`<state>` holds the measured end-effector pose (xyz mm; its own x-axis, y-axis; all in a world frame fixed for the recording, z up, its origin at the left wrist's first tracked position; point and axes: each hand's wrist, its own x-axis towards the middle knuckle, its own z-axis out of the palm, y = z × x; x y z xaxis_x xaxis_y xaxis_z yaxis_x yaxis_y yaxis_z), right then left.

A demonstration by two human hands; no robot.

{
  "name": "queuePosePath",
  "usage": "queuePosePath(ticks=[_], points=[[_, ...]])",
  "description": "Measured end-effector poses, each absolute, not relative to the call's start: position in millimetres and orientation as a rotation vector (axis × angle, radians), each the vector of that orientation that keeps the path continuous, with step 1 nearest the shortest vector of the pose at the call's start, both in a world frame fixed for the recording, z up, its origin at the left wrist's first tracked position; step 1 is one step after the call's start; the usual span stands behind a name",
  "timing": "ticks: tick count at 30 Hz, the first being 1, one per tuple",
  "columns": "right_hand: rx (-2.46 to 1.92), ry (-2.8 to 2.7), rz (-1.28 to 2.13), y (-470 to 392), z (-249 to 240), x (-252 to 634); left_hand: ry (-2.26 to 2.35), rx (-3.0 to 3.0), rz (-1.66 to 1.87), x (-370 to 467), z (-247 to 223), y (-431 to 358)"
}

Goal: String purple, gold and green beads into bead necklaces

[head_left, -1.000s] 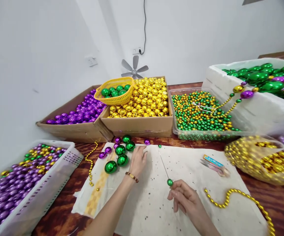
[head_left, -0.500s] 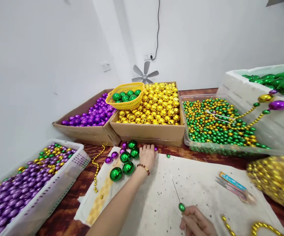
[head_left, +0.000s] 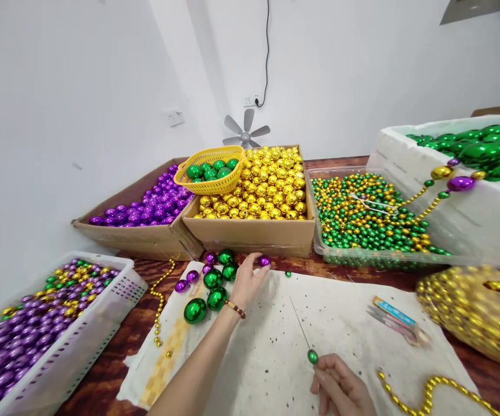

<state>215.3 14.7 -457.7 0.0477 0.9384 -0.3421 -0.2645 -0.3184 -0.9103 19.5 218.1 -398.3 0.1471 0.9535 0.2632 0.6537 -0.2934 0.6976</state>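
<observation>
My left hand (head_left: 248, 283), wearing a beaded bracelet (head_left: 236, 309), reaches to the cloth's far edge. Thumb and forefinger are spread beside a shiny purple ball (head_left: 264, 262); I cannot tell whether they touch it. To its left lie several large green balls (head_left: 217, 298) and smaller purple balls (head_left: 192, 276). Low in the view, my right hand (head_left: 340, 384) is closed in a pinch at the lower end of a long thin needle (head_left: 299, 321), which points up and away. A small green bead (head_left: 313, 356) is threaded on the needle, right at my fingertips.
Boxes of purple balls (head_left: 145, 203) and gold balls (head_left: 271, 188), the latter under a yellow basket (head_left: 208, 186), stand behind the cloth (head_left: 271, 352). Bead bins flank it left (head_left: 80, 341) and right (head_left: 319, 231). Scissors (head_left: 395, 326) and a gold bead string (head_left: 427, 393) lie at right.
My left hand has turned and its thumb and forefinger have spread toward the purple ball. The right hand still holds the needle with the green bead. The whole view has shifted slightly.
</observation>
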Motion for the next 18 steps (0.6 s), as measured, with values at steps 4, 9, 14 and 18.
queuePosePath(ticks=[4, 9, 14, 18], points=[[-1.279, -0.86, 1.519, 15.6, -445.6, 219.5, 1.428, 1.825, 1.015, 19.7, -399.8, 217.4], [-1.263, -0.871, 1.51, 14.1, -436.8, 218.9, 1.142, 1.465, 0.981, 32.9, -387.0, 204.1], [-1.276, -0.955, 1.389, 12.8, -430.8, 215.5, 0.74, 0.783, 1.054, 42.1, -357.3, 176.9], [-1.292, -1.025, 1.353, 12.7, -427.0, 214.3, 0.689, 0.666, 1.116, 46.1, -342.5, 163.6]])
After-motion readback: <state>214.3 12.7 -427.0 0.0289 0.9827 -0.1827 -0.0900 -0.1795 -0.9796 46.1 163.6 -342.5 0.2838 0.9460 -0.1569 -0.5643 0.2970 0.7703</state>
